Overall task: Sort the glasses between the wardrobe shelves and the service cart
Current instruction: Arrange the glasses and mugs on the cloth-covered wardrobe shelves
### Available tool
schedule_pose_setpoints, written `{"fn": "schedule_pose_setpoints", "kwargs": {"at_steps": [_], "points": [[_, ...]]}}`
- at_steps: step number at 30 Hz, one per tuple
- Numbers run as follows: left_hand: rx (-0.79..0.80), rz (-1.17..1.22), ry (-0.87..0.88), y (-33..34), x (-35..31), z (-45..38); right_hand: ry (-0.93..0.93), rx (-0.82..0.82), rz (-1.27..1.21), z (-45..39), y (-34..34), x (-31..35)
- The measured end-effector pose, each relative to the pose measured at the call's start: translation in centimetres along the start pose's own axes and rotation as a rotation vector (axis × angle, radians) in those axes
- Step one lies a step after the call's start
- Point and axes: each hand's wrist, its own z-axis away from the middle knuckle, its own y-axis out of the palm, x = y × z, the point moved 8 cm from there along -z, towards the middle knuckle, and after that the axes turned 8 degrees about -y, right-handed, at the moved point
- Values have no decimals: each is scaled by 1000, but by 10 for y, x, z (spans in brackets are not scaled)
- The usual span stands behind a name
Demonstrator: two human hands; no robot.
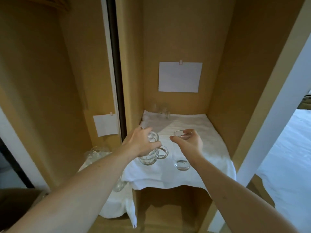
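My left hand (pixel 141 143) grips a clear handled glass mug (pixel 152 155) from above, over the white towel (pixel 198 165) on the right wardrobe shelf. My right hand (pixel 189 142) holds a tall clear tumbler (pixel 180 158) near its rim; the tumbler's base is at the towel. A few more glasses (pixel 160 110) stand at the back of this shelf against the wall. Several handled glasses (pixel 96 153) sit on a lower towel-covered shelf in the left compartment, and another glass (pixel 119 184) shows below my left forearm.
Blank white paper sheets are clipped to the back walls, a large sheet (pixel 180 77) on the right and a small sheet (pixel 106 124) on the left. A wooden divider (pixel 129 81) separates the compartments. A white bed (pixel 289 162) lies at the right. An open cubby (pixel 171 207) sits under the shelf.
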Motion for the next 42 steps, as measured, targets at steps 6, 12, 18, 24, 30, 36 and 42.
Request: {"fn": "schedule_pose_setpoints", "kwargs": {"at_steps": [6,12,18,24,30,36,42], "points": [[61,16,7,43,-34,-57,39,-35,-15,-42,-19,-33],[73,-60,78,79,-55,-134,64,-76,11,-107,-20,-64],[158,-42,142,102,-70,-217,81,-146,54,-183,-9,-81],[179,-35,220,119,-76,-273,79,-183,40,-238,17,-96],[160,-78,244,138,-74,-309,124,-153,29,-278,44,-118],[208,-28,119,151,-63,-341,50,-86,142,-319,60,-126],[308,-86,-49,181,-47,-363,60,-130,114,-346,52,-144]]}}
